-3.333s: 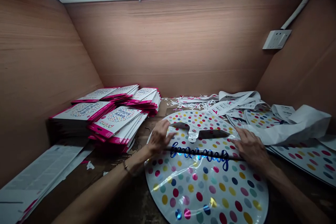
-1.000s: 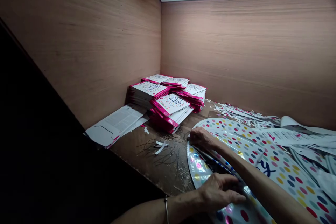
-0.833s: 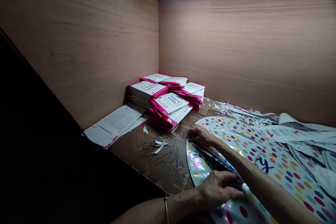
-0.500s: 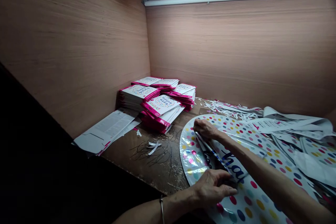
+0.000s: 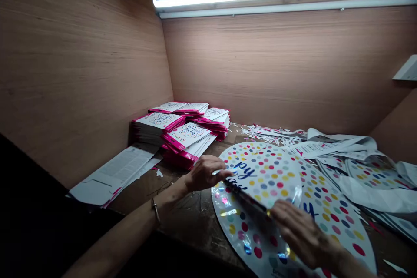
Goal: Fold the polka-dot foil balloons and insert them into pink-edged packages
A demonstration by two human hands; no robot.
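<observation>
A round foil balloon (image 5: 260, 173) with coloured polka dots lies on the work surface, and a dotted flap is folded over its middle. Blue script lettering shows on the flap. A thin dark rod (image 5: 246, 197) lies along the fold. My left hand (image 5: 205, 173), with a thin bracelet at the wrist, pinches the balloon near the far end of the rod. My right hand (image 5: 302, 234) rests on the clear, shiny film near the rod's near end, its fingers stretched out and slightly blurred.
Stacks of pink-edged packets (image 5: 176, 134) stand at the back left, with printed paper sheets (image 5: 114, 173) in front of them. White paper strips (image 5: 270, 134) lie at the back. Crumpled white paper (image 5: 374, 189) and more dotted foil (image 5: 368, 173) lie to the right, against wooden walls (image 5: 81, 74).
My left hand has moved to the rod's far end and my right hand to its near end. The dotted flap now lies folded over, and the view has swung left.
</observation>
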